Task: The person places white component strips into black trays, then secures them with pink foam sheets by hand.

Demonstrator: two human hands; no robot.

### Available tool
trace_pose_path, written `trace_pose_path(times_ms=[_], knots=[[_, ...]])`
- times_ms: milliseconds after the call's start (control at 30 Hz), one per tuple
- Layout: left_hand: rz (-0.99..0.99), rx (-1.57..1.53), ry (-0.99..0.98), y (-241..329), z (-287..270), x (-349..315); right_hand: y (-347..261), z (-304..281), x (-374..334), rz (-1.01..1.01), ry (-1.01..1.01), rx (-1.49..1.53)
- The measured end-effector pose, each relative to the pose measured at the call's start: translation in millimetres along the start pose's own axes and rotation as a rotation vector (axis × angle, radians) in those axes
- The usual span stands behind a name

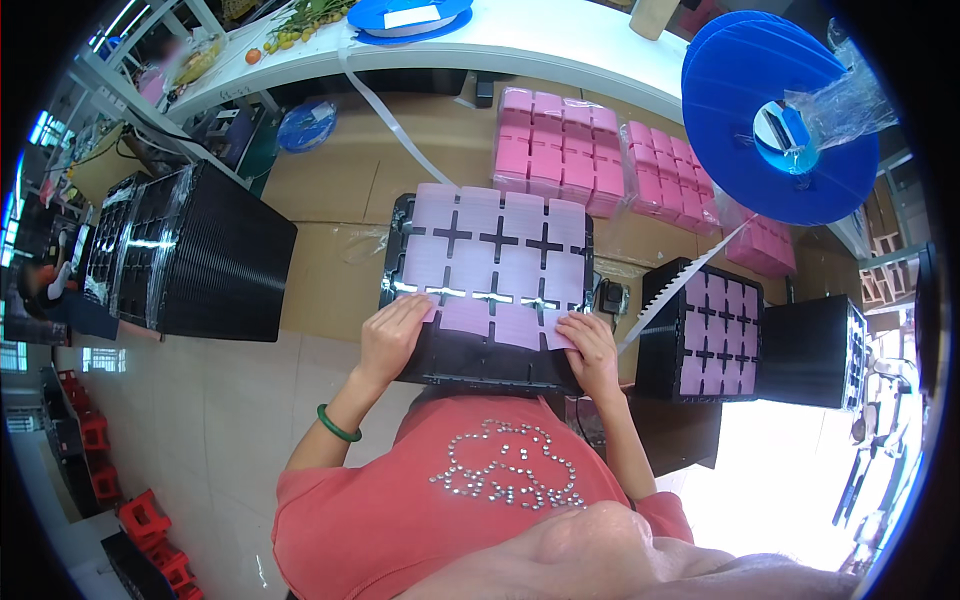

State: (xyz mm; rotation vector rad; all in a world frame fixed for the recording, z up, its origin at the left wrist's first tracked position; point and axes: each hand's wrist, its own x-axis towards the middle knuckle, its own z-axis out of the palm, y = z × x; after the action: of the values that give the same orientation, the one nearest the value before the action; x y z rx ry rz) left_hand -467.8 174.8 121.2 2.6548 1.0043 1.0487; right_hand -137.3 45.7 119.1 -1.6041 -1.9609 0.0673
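A thin pale pink sheet with cross-shaped cutouts (pixel 472 267) lies over a black tray (pixel 455 362) in front of me. Its far edge reaches past the tray's far rim, while a strip of the tray shows bare on the near side. My left hand (pixel 394 332) is closed on the sheet's near left corner. At the near right corner, my right hand (pixel 590 347) pinches the sheet with its fingertips. Glossy bands of light cross the sheet and tray just beyond my hands.
Stacked pink sheets (pixel 560 150) lie on the brown cardboard surface (pixel 330 195). A tall pile of black trays (pixel 225 255) stands left; another tray stack topped with pink (pixel 690 345) stands right. A white strip (pixel 385 115) runs from a blue reel (pixel 410 18). A larger blue reel (pixel 735 130) hangs right.
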Motion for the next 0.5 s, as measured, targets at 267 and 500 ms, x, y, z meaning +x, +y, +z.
trace_pose_path(times_ms=[267,500], knots=[[-0.075,-0.004,-0.047,17.1,-10.2,-37.7,-20.4,-7.7,-29.6,0.033,-0.038,-0.003],[-0.15,-0.029,-0.022,25.1,-10.4,-39.2,-21.1,-9.4,-38.2,0.017,0.007,-0.002]])
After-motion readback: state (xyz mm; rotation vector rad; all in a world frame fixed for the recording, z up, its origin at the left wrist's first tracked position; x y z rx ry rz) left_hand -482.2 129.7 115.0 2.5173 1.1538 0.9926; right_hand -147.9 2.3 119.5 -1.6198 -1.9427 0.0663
